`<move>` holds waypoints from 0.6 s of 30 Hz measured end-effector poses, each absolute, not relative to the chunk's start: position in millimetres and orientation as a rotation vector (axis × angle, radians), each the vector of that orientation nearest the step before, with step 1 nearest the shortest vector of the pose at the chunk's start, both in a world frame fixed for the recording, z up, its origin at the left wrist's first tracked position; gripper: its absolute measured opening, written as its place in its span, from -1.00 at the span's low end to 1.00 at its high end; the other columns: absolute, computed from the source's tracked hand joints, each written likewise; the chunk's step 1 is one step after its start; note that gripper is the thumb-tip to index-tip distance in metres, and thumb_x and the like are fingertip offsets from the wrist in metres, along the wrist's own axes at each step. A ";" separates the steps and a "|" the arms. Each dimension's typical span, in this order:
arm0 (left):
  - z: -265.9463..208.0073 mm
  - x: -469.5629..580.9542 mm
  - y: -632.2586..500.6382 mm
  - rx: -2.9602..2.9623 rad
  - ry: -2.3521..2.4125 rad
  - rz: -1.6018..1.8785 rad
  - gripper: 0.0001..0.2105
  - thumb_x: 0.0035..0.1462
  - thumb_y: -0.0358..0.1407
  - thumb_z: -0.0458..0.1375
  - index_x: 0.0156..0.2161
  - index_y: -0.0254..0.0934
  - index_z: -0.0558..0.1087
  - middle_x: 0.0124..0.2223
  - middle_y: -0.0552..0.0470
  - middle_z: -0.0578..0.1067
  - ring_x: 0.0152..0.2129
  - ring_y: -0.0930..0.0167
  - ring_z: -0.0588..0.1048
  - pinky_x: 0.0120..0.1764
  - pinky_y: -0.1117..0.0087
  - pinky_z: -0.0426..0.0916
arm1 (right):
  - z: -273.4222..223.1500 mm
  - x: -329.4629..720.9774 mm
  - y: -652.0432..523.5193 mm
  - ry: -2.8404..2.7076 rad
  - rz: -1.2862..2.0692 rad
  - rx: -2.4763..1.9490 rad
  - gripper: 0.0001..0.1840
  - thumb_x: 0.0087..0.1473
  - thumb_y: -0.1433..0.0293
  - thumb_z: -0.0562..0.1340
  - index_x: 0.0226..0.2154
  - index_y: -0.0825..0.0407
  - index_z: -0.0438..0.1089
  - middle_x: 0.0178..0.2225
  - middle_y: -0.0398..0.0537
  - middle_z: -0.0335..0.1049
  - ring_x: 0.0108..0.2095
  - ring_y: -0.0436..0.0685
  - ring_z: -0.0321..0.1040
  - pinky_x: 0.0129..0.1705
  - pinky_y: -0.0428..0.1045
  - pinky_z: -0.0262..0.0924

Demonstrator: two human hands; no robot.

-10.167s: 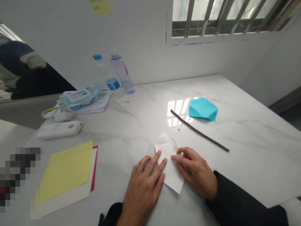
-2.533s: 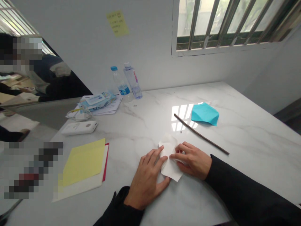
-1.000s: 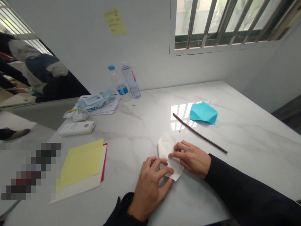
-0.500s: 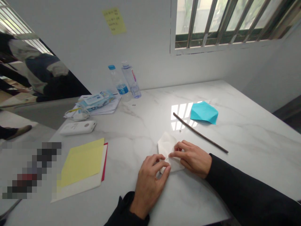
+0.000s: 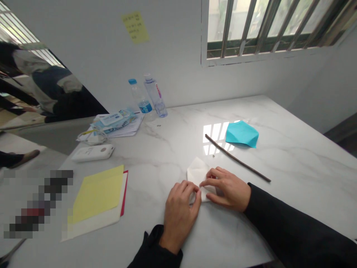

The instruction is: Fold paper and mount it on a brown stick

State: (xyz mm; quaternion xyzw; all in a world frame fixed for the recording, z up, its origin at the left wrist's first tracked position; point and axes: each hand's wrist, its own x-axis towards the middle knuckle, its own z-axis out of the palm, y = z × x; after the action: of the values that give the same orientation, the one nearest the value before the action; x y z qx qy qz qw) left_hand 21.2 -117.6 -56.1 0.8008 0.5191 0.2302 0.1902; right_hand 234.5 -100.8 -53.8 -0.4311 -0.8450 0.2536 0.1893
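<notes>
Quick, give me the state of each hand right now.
Left hand: closed, thumb and forefinger together, apparently pinching the white paper.
Right hand: partly open, forefinger and thumb apart on the paper, not grasping it.

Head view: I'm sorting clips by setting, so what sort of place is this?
Probably an office or workroom, though I can't be sure: a marble-patterned table bears papers and a yellow sheet, and a note with writing is on the wall.

Two bottles (image 5: 145, 107) near wall (image 5: 178, 70), wipes pack (image 5: 111, 120) atop paper stack (image 5: 134, 128)
</notes>
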 end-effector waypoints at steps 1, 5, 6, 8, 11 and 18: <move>-56.6 21.9 -117.2 2.257 1.463 0.644 -0.90 0.30 -0.37 0.12 -0.29 -0.19 0.41 -0.25 0.06 0.50 -0.25 0.27 0.42 -0.14 0.20 0.30 | -54.5 234.4 -100.6 -2.375 0.712 -1.214 -0.66 0.17 0.30 0.30 0.01 -0.08 0.52 -0.14 0.01 0.39 -0.15 0.20 0.28 -0.02 0.16 0.26; -57.4 23.2 -116.9 2.263 1.466 0.640 -0.91 0.30 -0.39 0.13 -0.28 -0.19 0.40 -0.25 0.07 0.48 -0.26 0.28 0.41 -0.15 0.19 0.30 | -54.5 234.0 -100.8 -2.371 0.721 -1.217 -0.61 0.12 0.29 0.34 0.03 -0.09 0.50 -0.13 0.01 0.39 -0.15 0.20 0.28 -0.02 0.17 0.24; -57.5 23.1 -117.2 2.264 1.467 0.639 -0.91 0.30 -0.39 0.13 -0.27 -0.19 0.40 -0.25 0.07 0.47 -0.26 0.28 0.41 -0.15 0.20 0.30 | -54.1 234.1 -101.0 -2.368 0.726 -1.218 -0.59 0.11 0.27 0.35 0.03 -0.09 0.50 -0.12 0.01 0.39 -0.15 0.21 0.28 -0.03 0.17 0.24; -57.5 22.7 -117.8 2.268 1.474 0.638 -0.91 0.30 -0.40 0.13 -0.27 -0.20 0.39 -0.25 0.06 0.47 -0.26 0.28 0.40 -0.15 0.20 0.30 | -53.4 234.3 -101.2 -2.365 0.737 -1.214 -0.56 0.08 0.24 0.38 0.04 -0.09 0.50 -0.12 0.01 0.39 -0.15 0.21 0.28 -0.03 0.17 0.23; -57.4 22.1 -118.7 2.273 1.481 0.632 -0.91 0.31 -0.40 0.12 -0.27 -0.20 0.39 -0.25 0.06 0.46 -0.25 0.28 0.41 -0.15 0.20 0.30 | -52.9 234.9 -101.2 -2.362 0.750 -1.210 -0.53 0.05 0.22 0.41 0.04 -0.09 0.50 -0.11 0.01 0.39 -0.16 0.21 0.27 -0.04 0.17 0.23; -55.5 21.4 -118.9 2.268 1.499 0.628 -0.89 0.33 -0.39 0.09 -0.28 -0.20 0.38 -0.27 0.06 0.46 -0.28 0.30 0.42 -0.18 0.23 0.29 | -53.2 236.6 -100.4 -2.380 0.762 -1.213 -0.40 -0.07 0.26 0.48 0.07 -0.07 0.47 -0.08 0.00 0.38 -0.14 0.22 0.27 -0.02 0.16 0.24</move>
State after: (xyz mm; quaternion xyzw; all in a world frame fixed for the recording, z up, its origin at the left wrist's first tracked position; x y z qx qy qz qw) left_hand 21.4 -118.9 -55.5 0.8002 0.5290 0.2216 0.1750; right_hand 236.6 -100.4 -53.2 -0.4294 -0.8427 0.2699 0.1808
